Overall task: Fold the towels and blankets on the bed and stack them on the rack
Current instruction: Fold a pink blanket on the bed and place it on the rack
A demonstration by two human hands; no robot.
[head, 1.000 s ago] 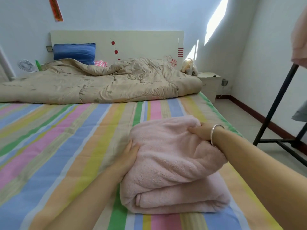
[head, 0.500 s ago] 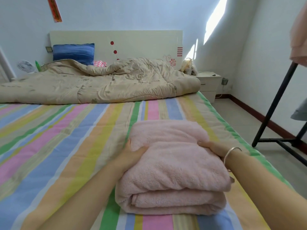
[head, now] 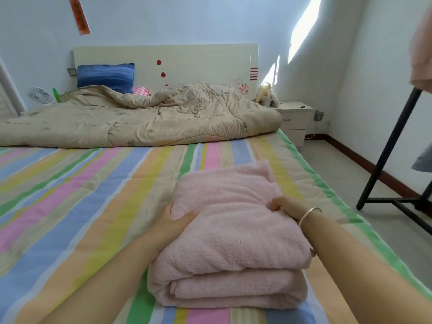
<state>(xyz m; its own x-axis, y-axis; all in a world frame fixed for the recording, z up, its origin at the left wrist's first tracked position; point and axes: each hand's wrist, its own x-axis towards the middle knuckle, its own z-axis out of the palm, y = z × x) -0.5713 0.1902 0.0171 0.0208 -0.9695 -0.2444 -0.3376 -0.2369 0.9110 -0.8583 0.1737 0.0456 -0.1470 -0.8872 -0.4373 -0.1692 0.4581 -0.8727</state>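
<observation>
A fluffy pink blanket (head: 233,239), folded into a thick bundle, lies on the striped bed sheet (head: 93,195) near the bed's right edge. My left hand (head: 174,222) grips its left side, thumb on top and fingers tucked under the upper layers. My right hand (head: 288,206), with a silver bangle on the wrist, holds the top fold on the right side. A black metal rack (head: 388,148) stands on the floor to the right of the bed, with pink cloth (head: 420,43) hanging at its top.
A crumpled beige quilt (head: 140,120) lies across the head of the bed, with a blue pillow (head: 106,77) behind it. A white nightstand (head: 294,118) stands at the far right corner. Tiled floor (head: 350,178) runs between bed and rack.
The top fold of the pink blanket has been laid down flat over the bundle. My right hand moved from the far edge toward me; my left hand shifted its grip on the left side.
</observation>
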